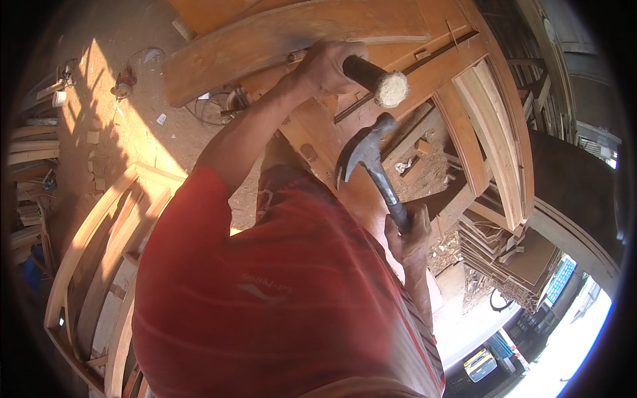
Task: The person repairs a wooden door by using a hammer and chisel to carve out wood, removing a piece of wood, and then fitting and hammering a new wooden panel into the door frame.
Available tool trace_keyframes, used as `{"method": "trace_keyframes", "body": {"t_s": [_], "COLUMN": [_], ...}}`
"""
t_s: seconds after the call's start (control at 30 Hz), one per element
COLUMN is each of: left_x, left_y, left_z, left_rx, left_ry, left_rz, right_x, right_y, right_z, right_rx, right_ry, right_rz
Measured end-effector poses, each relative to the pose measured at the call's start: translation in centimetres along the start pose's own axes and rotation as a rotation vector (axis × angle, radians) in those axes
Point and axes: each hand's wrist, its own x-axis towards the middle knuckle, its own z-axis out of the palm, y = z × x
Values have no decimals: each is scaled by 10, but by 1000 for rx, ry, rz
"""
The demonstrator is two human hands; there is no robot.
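Observation:
My left hand (326,70) is wrapped round the dark handle of a chisel (363,74). The handle's round, pale, frayed butt faces up toward me, and the blade end is hidden from view. Lower and to the right, my right hand (413,240) grips a claw hammer (379,174) by its dark shaft. The hammer's metal head is raised close below the chisel's butt, apart from it, with the claw toward the left. Beneath both hands lies a curved, reddish-brown wooden frame (479,149) with grooved rails.
A broad curved board (279,36) lies across the far side. At the left stands another arched wooden frame (89,235), near stacked timber (33,146). A red power tool (123,85) sits on the dusty floor. Thin wooden pieces (494,249) are piled at the right.

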Motion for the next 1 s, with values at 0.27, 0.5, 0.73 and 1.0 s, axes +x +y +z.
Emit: {"method": "trace_keyframes", "body": {"t_s": [0.27, 0.5, 0.73, 1.0], "left_x": [4, 8, 14, 10], "left_y": [-9, -5, 0, 0], "left_z": [3, 3, 1, -1], "left_rx": [-52, -21, -33, 7], "left_ry": [50, 79, 66, 20], "left_rz": [-3, -32, -28, -90], "right_x": [68, 63, 55, 60], "right_y": [-41, -42, -7, -42], "right_z": [10, 11, 38, 25], "right_rx": [648, 350, 571, 706], "right_ry": [470, 216, 572, 382], "right_rz": [-181, 340, -49, 123]}}
